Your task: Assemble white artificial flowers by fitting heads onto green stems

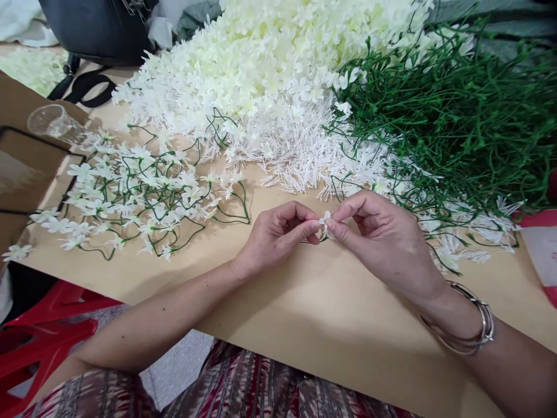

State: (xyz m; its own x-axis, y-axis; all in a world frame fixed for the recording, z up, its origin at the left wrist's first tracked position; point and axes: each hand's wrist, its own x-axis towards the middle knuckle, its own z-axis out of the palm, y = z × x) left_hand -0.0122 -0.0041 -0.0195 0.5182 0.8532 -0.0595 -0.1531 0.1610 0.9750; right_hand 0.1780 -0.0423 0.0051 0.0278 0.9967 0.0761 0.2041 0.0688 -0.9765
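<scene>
Between my two hands, over the table, is a small white artificial flower. My left hand pinches it from the left with thumb and fingers; a bit of green stem shows just below. From the right, thumb and forefinger of my right hand are closed on the same flower. Most of the stem is hidden by the fingers. Left of my hands lies a loose heap of white flowers on green stems. Beyond them spreads a pile of white stamens, with green plastic stems at the right.
Loose cream petals are heaped at the back of the table. A clear plastic cup lies tipped at the left, near a black bag. Red stools stand below the left edge. A red-and-white item is at the right.
</scene>
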